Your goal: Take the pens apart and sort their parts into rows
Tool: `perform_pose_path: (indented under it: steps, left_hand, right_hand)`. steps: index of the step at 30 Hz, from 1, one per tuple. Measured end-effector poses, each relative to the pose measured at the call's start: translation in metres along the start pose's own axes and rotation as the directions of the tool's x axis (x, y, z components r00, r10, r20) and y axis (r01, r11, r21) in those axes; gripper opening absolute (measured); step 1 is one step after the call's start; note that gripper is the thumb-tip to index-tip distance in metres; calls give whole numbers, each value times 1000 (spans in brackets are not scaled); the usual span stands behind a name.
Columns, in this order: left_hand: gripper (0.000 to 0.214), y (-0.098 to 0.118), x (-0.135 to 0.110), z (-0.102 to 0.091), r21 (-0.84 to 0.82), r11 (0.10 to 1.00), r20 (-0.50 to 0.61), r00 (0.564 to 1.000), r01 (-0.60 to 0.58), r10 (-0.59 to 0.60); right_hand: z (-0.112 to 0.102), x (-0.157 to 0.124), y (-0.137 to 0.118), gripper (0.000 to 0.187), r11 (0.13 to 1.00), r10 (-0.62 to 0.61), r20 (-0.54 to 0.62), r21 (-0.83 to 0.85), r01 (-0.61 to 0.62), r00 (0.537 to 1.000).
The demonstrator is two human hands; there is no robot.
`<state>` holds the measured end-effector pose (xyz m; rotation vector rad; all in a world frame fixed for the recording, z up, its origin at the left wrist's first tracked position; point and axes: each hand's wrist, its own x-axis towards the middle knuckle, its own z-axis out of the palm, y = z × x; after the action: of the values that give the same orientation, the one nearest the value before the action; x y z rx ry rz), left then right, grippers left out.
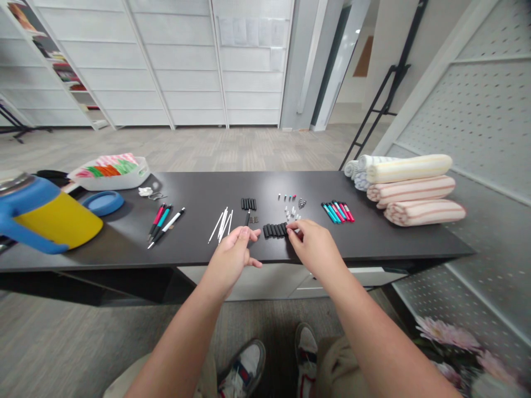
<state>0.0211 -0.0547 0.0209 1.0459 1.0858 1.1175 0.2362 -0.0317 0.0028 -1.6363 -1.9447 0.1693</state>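
Note:
My left hand (233, 255) is over the front of the table, thumb and forefinger pinched together and other fingers loosely spread. A slim dark pen part (248, 217) points up from the pinch. My right hand (315, 244) has its thumb and forefinger closed at the right end of a row of short black pen grips (274, 230). Left of my left hand lie thin white ink refills (224, 222). Beyond the hands are another row of black tubes (249, 204), small springs (254, 220), white plastic bits (292, 211), tiny coloured caps (287, 197) and metal clips (302, 203).
Teal and red pen barrels (338, 211) lie to the right, before rolled towels (417, 190). At left are several whole pens (166, 225), a blue lid (103, 203), a yellow and blue mug (53, 215) and a white tray (139, 174). The dark table (394, 243) ends near me.

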Motion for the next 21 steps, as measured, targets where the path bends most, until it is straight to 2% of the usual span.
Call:
perform_pose_path:
  steps: [9, 21]
  left_hand:
    - [40, -1, 3, -4, -6, 999, 18, 999, 35, -35]
    - [41, -1, 4, -10, 34, 999, 5, 999, 33, -33]
  right_hand:
    - [-2, 2, -2, 15, 989, 57, 46, 134, -62, 997]
    - [4, 3, -11, 15, 981, 36, 52, 190, -45, 998]
